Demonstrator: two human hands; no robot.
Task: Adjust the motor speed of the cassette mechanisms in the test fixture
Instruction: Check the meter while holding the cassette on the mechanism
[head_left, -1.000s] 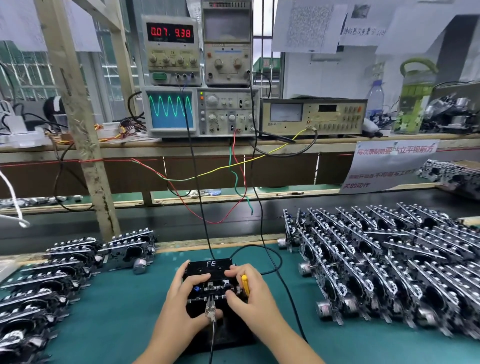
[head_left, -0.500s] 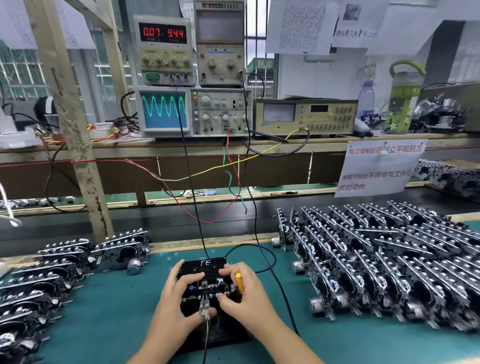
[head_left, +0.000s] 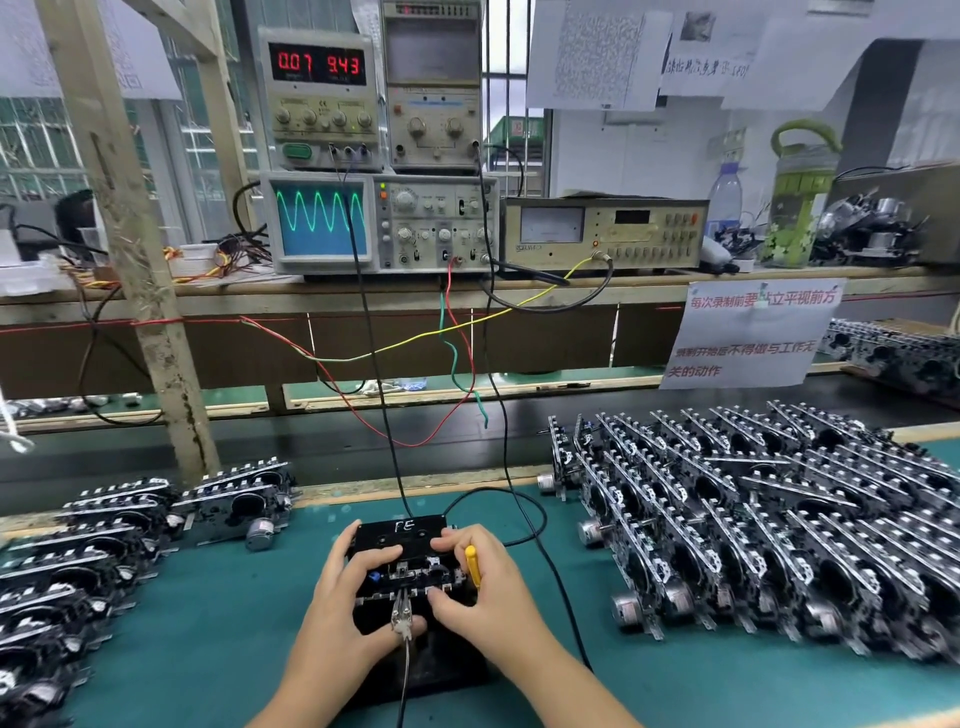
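A black test fixture (head_left: 402, 530) marked "FE" sits on the green mat at the front centre, with a cassette mechanism (head_left: 415, 571) seated in it. My left hand (head_left: 348, 603) grips the fixture's left side, thumb near the metal clip (head_left: 402, 616) at its front. My right hand (head_left: 488, 597) holds the right side, and a small yellow screwdriver (head_left: 471, 564) is tucked between its fingers. The oscilloscope (head_left: 322, 218) on the shelf shows a green sine wave. The power supply (head_left: 319, 65) reads 0.07 and 9.43.
Rows of cassette mechanisms (head_left: 753, 519) fill the mat on the right; another batch (head_left: 104, 530) lies on the left. Black, red, green and yellow wires (head_left: 457, 364) hang from the instruments to the fixture. A wooden post (head_left: 135, 249) stands at the left. A paper sign (head_left: 748, 332) hangs from the shelf.
Both hands keep the same hold on the fixture. The power supply reading went from 9.38 to 9.43. The view shifted slightly.
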